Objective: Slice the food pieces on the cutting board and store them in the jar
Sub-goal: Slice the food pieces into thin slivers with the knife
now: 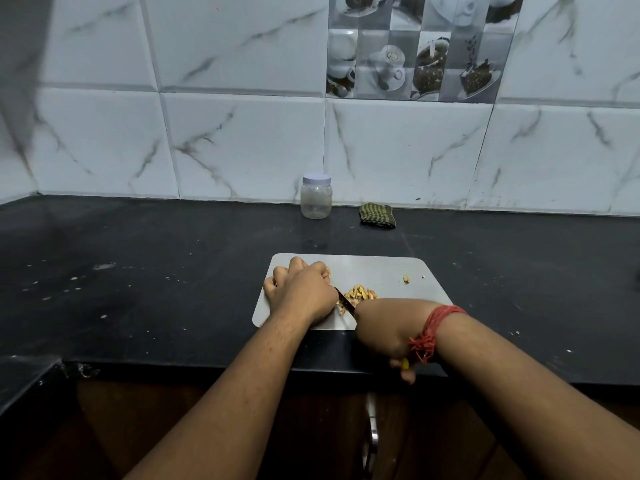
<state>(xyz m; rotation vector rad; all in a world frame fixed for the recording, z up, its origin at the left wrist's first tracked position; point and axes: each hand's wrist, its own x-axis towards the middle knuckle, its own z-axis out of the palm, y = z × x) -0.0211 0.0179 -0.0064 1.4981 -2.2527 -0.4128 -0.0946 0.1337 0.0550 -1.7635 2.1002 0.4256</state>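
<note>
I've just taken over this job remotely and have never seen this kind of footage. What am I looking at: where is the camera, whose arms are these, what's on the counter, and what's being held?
There is no machine here. One wide-angle camera worn on a person's head looks down at their two bare arms over a black stone counter.

On it lies a pale grey rectangular cutting board with a small heap of tan sliced food pieces. The left hand rests on the board with curled fingers, seemingly steadying food; what it grips is hidden. The right hand, with red thread at the wrist, holds a yellow-handled knife, blade at the heap.

Against the tiled wall stand a clear plastic jar with a white lid, lid on, and a green striped folded cloth.
</note>
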